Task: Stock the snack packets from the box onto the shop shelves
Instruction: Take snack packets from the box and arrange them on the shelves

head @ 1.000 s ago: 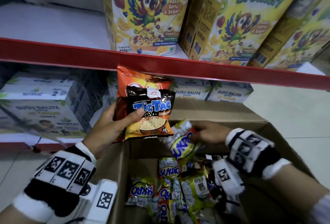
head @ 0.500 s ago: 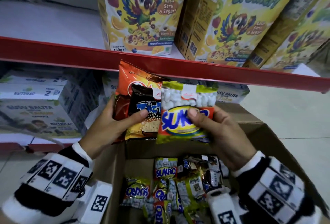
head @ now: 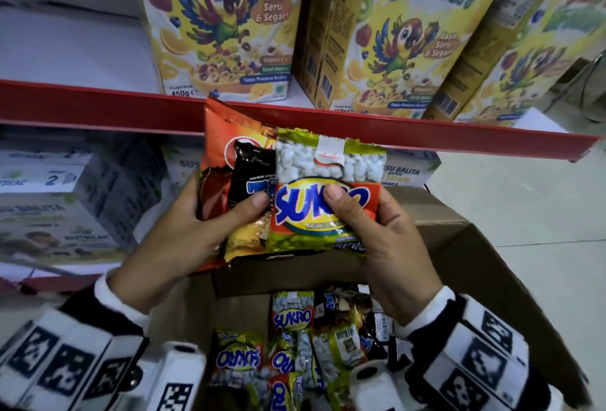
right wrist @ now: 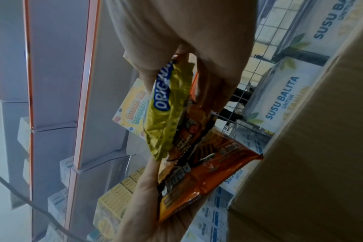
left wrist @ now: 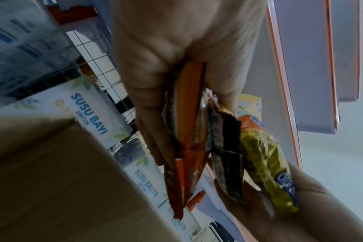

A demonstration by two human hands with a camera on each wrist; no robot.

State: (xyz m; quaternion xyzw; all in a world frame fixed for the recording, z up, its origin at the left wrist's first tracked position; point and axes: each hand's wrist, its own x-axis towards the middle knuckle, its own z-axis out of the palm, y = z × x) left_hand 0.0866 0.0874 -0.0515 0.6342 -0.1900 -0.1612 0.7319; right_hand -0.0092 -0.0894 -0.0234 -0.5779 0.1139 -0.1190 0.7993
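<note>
My left hand [head: 196, 227] grips two packets above the open cardboard box [head: 459, 246]: an orange packet [head: 226, 135] behind and a black Tic Tac packet [head: 249, 174] in front, thumb across it. My right hand [head: 377, 230] pinches a green-and-red Sukro packet [head: 328, 187], laid against the front of the stack. In the left wrist view the orange packet [left wrist: 189, 114], the black packet [left wrist: 226, 147] and the Sukro packet [left wrist: 265, 160] stand edge-on. The right wrist view shows the Sukro packet [right wrist: 168, 106] over the orange packet [right wrist: 218, 163]. Several more Sukro packets [head: 292, 345] lie in the box.
A red-edged shelf [head: 98, 105] runs across just above the packets, with yellow cereal boxes [head: 223, 27] standing on it and bare white shelf to their left. Milk cartons [head: 59, 201] fill the lower shelf at left. Tiled floor [head: 524, 197] lies at right.
My right hand lifted a Sukro packet out of the box and brought it up against the packets in my left hand. The left hand stayed almost still.
</note>
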